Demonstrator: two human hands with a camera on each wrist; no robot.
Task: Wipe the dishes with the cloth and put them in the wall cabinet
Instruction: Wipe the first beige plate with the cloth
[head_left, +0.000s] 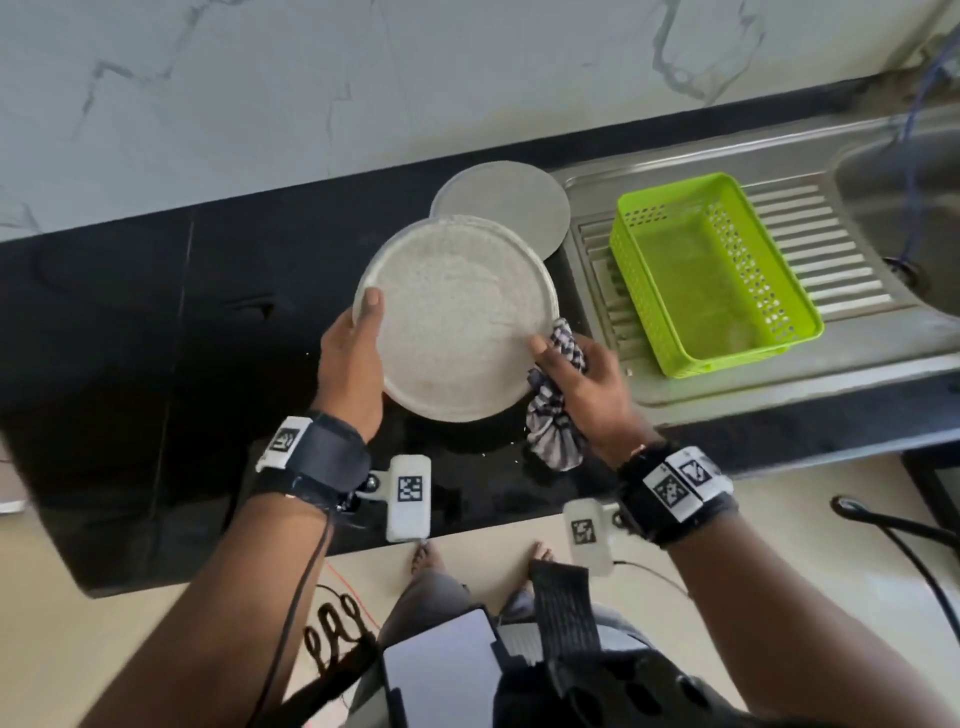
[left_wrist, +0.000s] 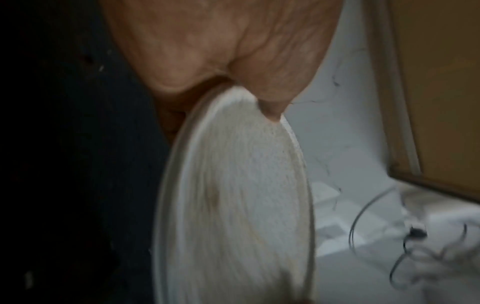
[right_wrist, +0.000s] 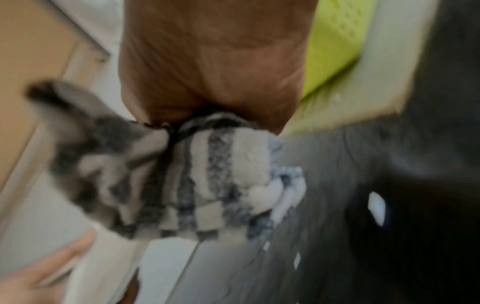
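A round white speckled plate (head_left: 457, 317) is held above the black counter. My left hand (head_left: 353, 358) grips its left rim, thumb on the upper face; the left wrist view shows the plate (left_wrist: 239, 205) edge-on under my thumb. My right hand (head_left: 576, 384) holds a bunched checked cloth (head_left: 553, 415) against the plate's right edge, with its thumb on the rim. The right wrist view shows the cloth (right_wrist: 182, 181) bunched in my palm, blurred. A second plate (head_left: 506, 200) lies flat on the counter just behind.
A green plastic basket (head_left: 711, 275) stands on the steel drainboard (head_left: 831, 244) to the right, beside the sink bowl (head_left: 904, 182). The black counter (head_left: 156, 338) stretches left. A marbled wall rises behind. Cables trail on the floor below.
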